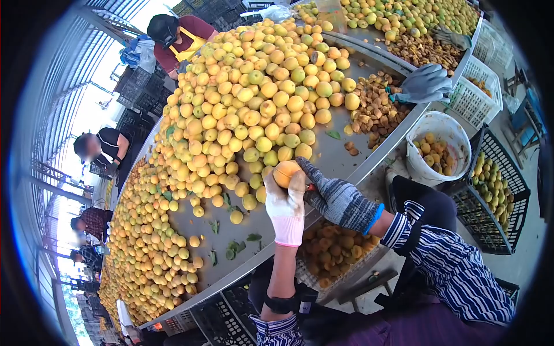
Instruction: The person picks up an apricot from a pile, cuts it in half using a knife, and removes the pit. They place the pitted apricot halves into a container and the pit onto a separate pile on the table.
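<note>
My left hand (287,202), in a white glove with a pink cuff, is closed around a yellow-orange apricot (287,172). A dark line runs across the fruit. Beside it my right hand (340,199), in a grey knitted glove with a blue edge, grips a small red-handled tool (311,187); its working end is hidden. The right index finger reaches toward the apricot. Both hands are over the near edge of a metal table (337,153), just in front of a large heap of apricots (248,109).
Apricot halves (378,104) and grey gloves (424,85) lie on the table's right part. Below stand a white bucket (412,153), a black crate (513,230) and a white crate (479,92), all with fruit. A co-worker in a yellow apron (193,46) stands across; several others are leftward.
</note>
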